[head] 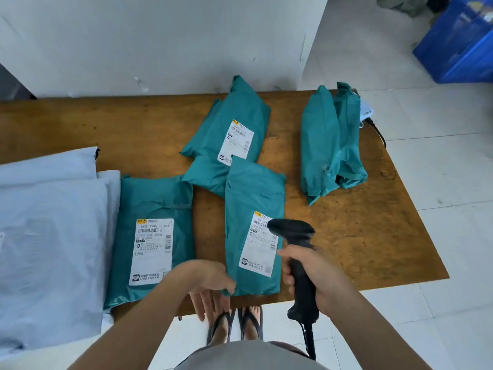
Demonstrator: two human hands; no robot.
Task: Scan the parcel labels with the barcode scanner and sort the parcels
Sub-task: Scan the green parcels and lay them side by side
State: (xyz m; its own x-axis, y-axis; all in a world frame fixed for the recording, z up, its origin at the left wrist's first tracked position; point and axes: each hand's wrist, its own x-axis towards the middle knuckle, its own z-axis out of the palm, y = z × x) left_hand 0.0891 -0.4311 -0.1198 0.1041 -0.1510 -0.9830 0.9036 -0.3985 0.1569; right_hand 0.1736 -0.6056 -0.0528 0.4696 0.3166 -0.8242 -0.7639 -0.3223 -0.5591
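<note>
Wooden table [373, 236]: parcel [250, 198] lies just left of the right hand [320, 276], long axis running away from the person. This hand grips scanner [293, 233], head over label [260, 249]. The left hand [205, 281], fingers loose, touches parcel's near corner.

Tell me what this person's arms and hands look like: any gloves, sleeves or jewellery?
Both are bare. The left hand and right hand wear no gloves, and no ring, watch or bracelet shows. The left forearm and right forearm have no sleeve on the part that is in the picture. No tattoos or other markings are visible.
</note>
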